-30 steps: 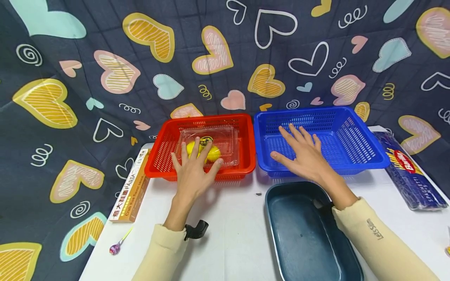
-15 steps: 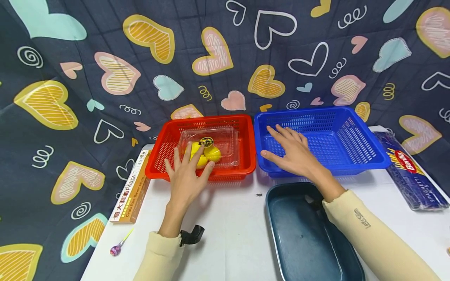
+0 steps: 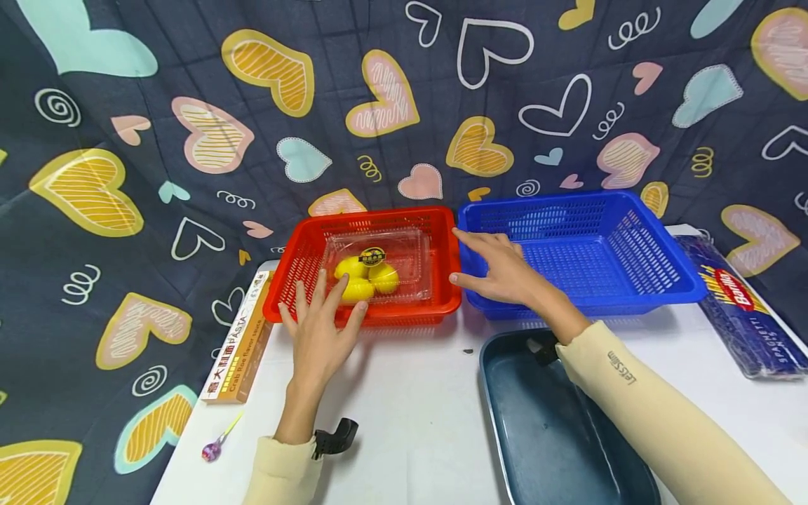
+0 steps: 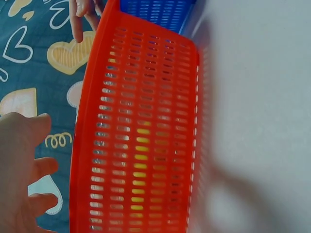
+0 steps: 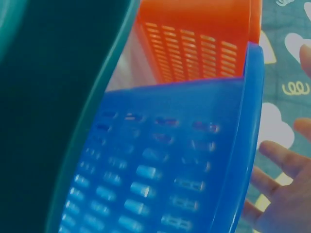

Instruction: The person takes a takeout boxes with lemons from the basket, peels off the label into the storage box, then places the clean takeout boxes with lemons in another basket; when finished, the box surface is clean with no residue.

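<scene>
A clear plastic clamshell box (image 3: 413, 263) with a black-and-yellow label lies in the red basket (image 3: 268, 308). Several yellow fruits, lemon-like, show through its lid at the left. Over the basket's front left rim hovers my left hand (image 3: 322, 340), fingers spread, holding nothing. In the left wrist view, that hand (image 4: 22, 170) is beside the rim. My right hand (image 3: 501, 270) is over the left end of the blue basket (image 3: 684, 284), fingers extended to the red basket's right rim; I cannot tell if they touch it. It holds nothing either.
A dark teal tub (image 3: 549, 421) stands in front of the blue basket, under the right forearm. A pasta box (image 3: 236, 344) and a lollipop (image 3: 213, 449) lie at the left. A spaghetti pack (image 3: 741, 308) lies at the right, and a heart-patterned cloth (image 3: 404, 91) hangs behind.
My right hand has moved left from over the blue basket to the red basket's right rim. My left hand has drawn back left and towards me, uncovering more of the yellow fruits.
</scene>
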A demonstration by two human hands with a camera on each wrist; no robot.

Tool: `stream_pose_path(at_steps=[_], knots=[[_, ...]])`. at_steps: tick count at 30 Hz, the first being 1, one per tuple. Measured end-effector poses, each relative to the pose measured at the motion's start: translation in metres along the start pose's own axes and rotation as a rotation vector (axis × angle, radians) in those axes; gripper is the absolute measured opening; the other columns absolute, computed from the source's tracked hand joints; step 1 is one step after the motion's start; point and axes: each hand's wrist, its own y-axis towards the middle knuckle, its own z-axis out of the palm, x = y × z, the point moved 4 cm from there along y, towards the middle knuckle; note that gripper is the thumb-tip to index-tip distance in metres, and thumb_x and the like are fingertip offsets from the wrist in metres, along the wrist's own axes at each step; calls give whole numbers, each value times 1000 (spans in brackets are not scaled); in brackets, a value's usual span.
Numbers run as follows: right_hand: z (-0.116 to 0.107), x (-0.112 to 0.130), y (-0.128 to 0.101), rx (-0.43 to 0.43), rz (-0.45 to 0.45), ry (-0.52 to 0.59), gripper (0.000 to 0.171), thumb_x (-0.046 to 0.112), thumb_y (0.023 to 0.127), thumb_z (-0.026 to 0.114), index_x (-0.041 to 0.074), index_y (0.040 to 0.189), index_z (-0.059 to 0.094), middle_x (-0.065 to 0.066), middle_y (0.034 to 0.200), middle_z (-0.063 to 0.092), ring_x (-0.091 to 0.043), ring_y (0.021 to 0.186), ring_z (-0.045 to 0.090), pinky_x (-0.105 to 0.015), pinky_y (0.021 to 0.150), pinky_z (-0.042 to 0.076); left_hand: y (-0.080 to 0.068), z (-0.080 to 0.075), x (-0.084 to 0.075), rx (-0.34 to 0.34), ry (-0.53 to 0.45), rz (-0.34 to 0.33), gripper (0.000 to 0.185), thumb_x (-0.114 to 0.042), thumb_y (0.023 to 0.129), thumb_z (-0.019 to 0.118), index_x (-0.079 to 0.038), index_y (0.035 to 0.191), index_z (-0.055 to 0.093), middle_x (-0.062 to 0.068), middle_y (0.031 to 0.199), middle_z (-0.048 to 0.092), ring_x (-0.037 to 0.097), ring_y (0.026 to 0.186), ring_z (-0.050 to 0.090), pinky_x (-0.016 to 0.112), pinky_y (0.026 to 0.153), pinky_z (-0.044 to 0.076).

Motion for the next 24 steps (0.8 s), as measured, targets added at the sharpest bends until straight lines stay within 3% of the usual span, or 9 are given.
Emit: stream_pose_path(at_steps=[12, 24], knots=[[22, 15, 27, 53, -21, 33, 76, 40, 92, 71, 20, 158, 39, -16, 154, 49, -37, 135, 38, -62, 111, 31, -13, -4, 21, -1, -1, -79, 59, -51, 97, 58, -27, 151, 51, 12, 168, 29, 49, 156, 10, 76, 118, -7], [35, 28, 51, 67, -28, 14, 62, 34, 92, 74, 18, 149, 53, -13, 144, 61, -32, 129, 44, -55, 104, 31, -19, -4, 45, -97, -88, -193, 55, -47, 98, 59, -23, 147, 57, 12, 168, 29, 44, 159, 2, 73, 119, -11]])
